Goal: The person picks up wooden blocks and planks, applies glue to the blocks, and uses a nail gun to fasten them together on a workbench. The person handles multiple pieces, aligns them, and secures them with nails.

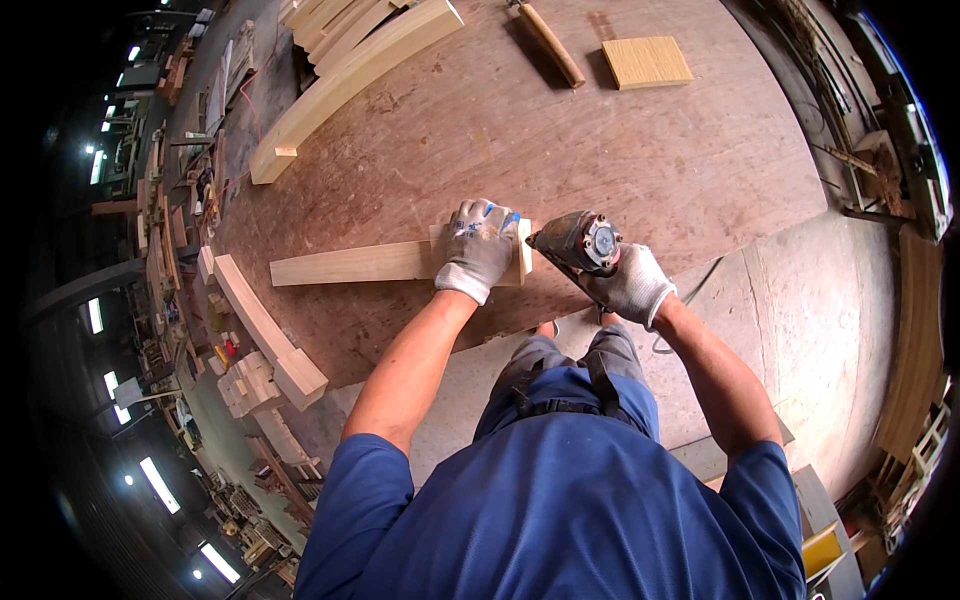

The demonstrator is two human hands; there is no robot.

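Observation:
A pale wooden board (350,264) lies across the near part of the worktable (480,150). My left hand (478,245), in a grey-white work glove, is closed over the board's right end, where a short upright wood piece (525,250) stands crosswise. Gripped by its handle in my gloved right hand (638,285) is a nail gun (585,243). The gun's nose points left, close to the short piece; whether the two touch I cannot tell. My left palm and fingertips hide part of the wood beneath them.
At the far side lie a hammer (550,45) and a square wood block (647,62). Long curved timbers (355,85) are stacked at the far left. More beams (265,325) sit along the left edge. A hose (700,285) hangs past the table's near edge.

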